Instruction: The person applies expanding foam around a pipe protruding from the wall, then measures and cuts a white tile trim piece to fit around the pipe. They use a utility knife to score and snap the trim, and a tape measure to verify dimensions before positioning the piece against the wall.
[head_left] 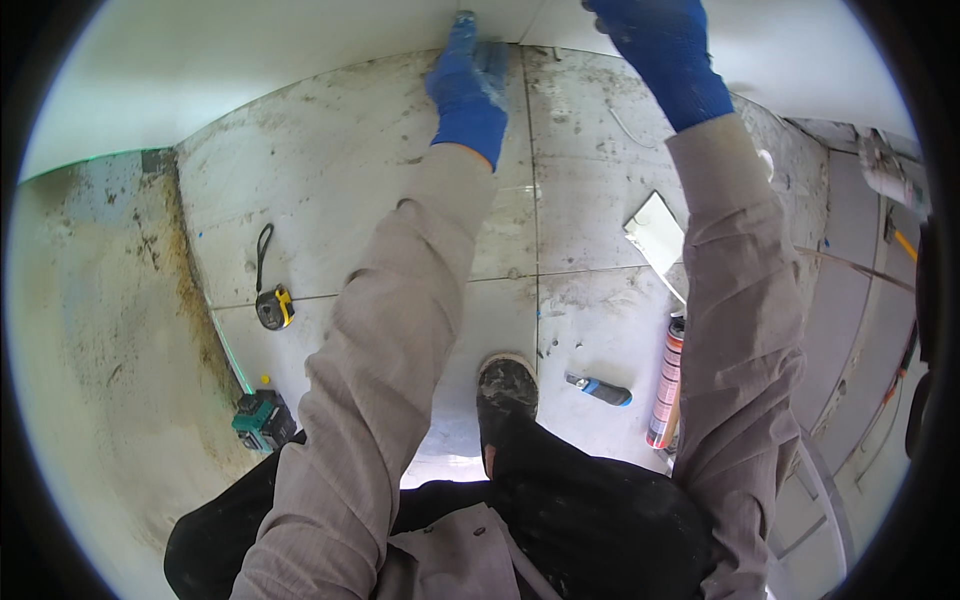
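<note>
My left hand (467, 98), in a blue glove, is up against the lower part of the white wall panel (370, 35). One finger stretches upward beside a thin vertical seam; the hand's other fingers are partly hidden, and no held object shows. Higher and to the right, my right hand (665, 58) wears a matching glove in front of the same white surface. Its fingers look curled, but the picture's upper edge cuts them off, so whatever they hold cannot be made out.
Dirty floor tiles (590, 310) carry a tape measure (274, 308), a green-black laser level (262, 420), a utility knife (600, 390), a spray-foam can (664, 385) and a white offcut (656, 232). My dark shoe (507, 385) stands between my arms. A pipe (885, 170) is at right.
</note>
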